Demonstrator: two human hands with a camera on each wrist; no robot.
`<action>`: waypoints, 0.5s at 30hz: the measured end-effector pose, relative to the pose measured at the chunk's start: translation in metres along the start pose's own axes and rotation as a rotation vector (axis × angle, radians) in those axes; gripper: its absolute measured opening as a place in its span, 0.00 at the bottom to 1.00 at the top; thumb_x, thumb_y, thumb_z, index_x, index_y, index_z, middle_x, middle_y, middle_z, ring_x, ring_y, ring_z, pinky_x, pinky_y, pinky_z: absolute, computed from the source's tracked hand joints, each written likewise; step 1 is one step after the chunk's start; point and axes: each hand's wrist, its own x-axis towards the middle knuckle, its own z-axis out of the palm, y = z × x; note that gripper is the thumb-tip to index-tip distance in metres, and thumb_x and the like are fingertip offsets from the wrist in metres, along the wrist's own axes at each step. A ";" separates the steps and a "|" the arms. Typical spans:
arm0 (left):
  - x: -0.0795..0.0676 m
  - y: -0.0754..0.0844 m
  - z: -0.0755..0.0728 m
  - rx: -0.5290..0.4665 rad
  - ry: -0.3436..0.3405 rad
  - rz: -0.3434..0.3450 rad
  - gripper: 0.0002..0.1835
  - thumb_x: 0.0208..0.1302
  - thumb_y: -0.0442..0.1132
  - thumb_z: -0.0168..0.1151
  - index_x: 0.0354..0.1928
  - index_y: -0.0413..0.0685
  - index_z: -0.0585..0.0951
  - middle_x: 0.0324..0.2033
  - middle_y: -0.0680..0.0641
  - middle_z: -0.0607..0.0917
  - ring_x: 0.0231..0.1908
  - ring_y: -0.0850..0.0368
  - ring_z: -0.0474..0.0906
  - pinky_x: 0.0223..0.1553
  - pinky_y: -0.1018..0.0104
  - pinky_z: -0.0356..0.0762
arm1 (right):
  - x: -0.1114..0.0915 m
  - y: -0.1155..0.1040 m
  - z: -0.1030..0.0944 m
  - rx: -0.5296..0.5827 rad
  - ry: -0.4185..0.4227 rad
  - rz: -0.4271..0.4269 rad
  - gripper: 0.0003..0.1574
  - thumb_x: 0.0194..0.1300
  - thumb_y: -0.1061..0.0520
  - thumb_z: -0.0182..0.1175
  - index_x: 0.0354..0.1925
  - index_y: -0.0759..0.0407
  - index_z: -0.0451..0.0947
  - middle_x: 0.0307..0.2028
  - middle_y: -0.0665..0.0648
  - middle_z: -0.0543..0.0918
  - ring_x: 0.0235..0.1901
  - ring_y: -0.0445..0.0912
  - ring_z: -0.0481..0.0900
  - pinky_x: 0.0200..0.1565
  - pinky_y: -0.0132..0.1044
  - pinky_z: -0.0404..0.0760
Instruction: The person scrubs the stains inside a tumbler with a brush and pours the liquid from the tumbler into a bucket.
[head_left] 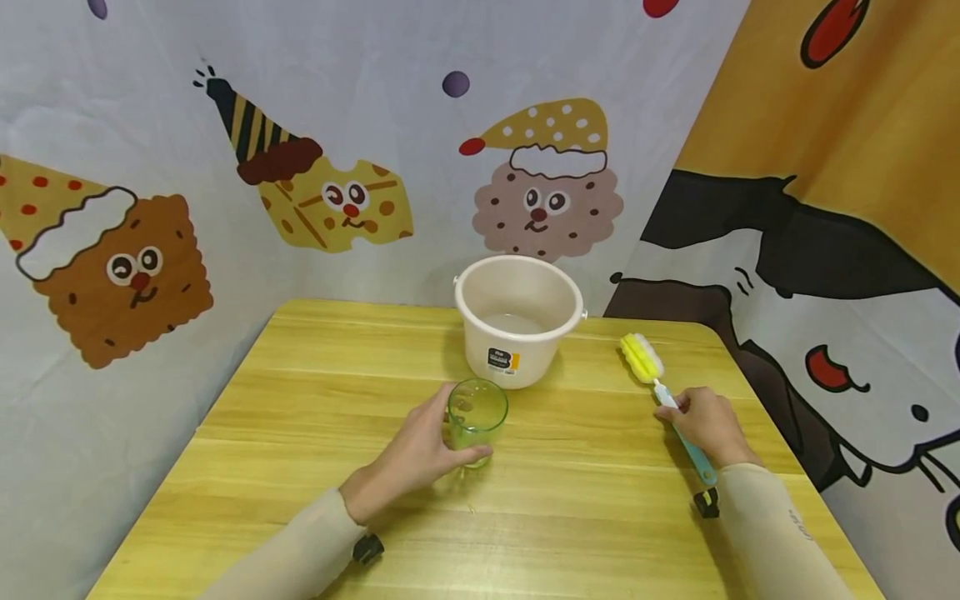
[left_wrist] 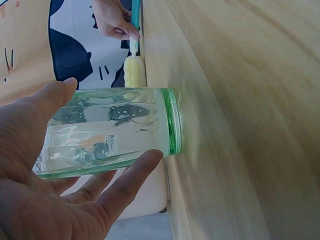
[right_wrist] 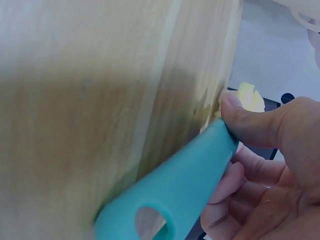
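Note:
A clear green-tinted drinking glass [head_left: 477, 417] stands upright on the table in front of the bucket. My left hand [head_left: 420, 446] holds it from the left side, thumb and fingers on opposite walls, as the left wrist view of the glass [left_wrist: 115, 135] shows. To the right lies a bottle brush [head_left: 686, 442] with a yellow and white sponge head. My right hand [head_left: 708, 423] pinches its handle between thumb and fingers. In the right wrist view the blue handle [right_wrist: 175, 185] is close to the tabletop, its holed end towards the camera.
A cream bucket [head_left: 522, 358] with a dark label stands at the table's back, just behind the glass. The yellow wooden table [head_left: 315, 375] backs onto a cartoon-printed cloth [head_left: 360, 50], which also hangs along both sides.

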 end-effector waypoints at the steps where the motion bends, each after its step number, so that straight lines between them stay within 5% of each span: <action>1: 0.000 0.000 0.000 0.001 0.000 0.001 0.51 0.61 0.47 0.93 0.82 0.54 0.73 0.70 0.50 0.89 0.71 0.48 0.88 0.76 0.42 0.87 | 0.000 0.000 0.000 0.003 0.005 0.000 0.23 0.81 0.46 0.76 0.46 0.68 0.90 0.37 0.64 0.91 0.33 0.53 0.81 0.34 0.42 0.78; 15: 0.000 0.000 -0.002 -0.017 -0.016 -0.003 0.51 0.62 0.48 0.93 0.82 0.53 0.73 0.70 0.46 0.89 0.71 0.48 0.88 0.76 0.42 0.87 | -0.010 -0.009 -0.004 0.051 0.148 -0.025 0.19 0.83 0.50 0.73 0.46 0.67 0.88 0.40 0.66 0.94 0.33 0.54 0.82 0.33 0.41 0.76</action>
